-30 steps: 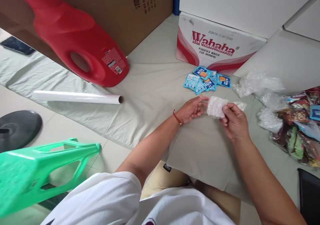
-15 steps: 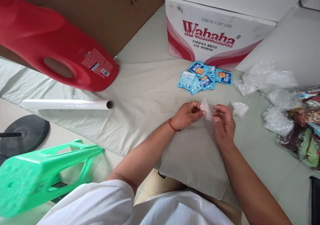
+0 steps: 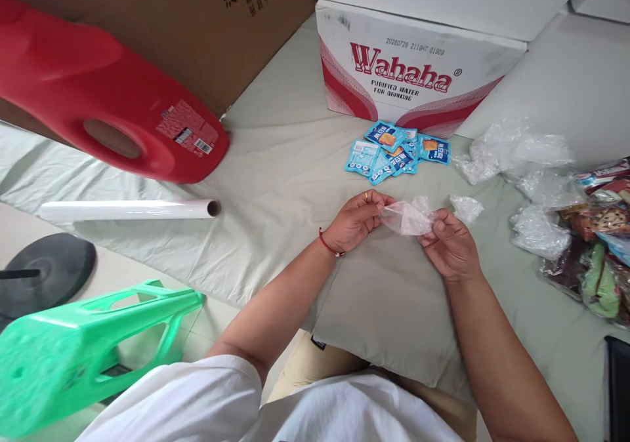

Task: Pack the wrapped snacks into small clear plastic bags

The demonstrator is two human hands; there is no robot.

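Observation:
A clear, crumpled piece of plastic film (image 3: 413, 218) is stretched between my two hands above the cloth. My left hand (image 3: 359, 219), with a ring and a red bracelet, pinches its left end. Its right end is gripped between thumb and fingers of my right hand (image 3: 450, 244). Just past my right hand lies a small crumpled clump of clear plastic (image 3: 466, 208). Beyond my hands, several blue snack packets (image 3: 394, 153) lie in an overlapping pile against the white-and-red water carton (image 3: 408, 68).
Clumps of clear plastic (image 3: 522, 147) and wrapped snack packs (image 3: 603, 222) lie to the right. On the left are a red jug (image 3: 147, 114), a white film roll (image 3: 128, 210) and a green plastic stool (image 3: 44, 343). A brown box (image 3: 162, 9) stands behind.
My right hand has closed on the plastic's right end, which it was apart from before. The bunched plastic is now drawn out wider between both hands.

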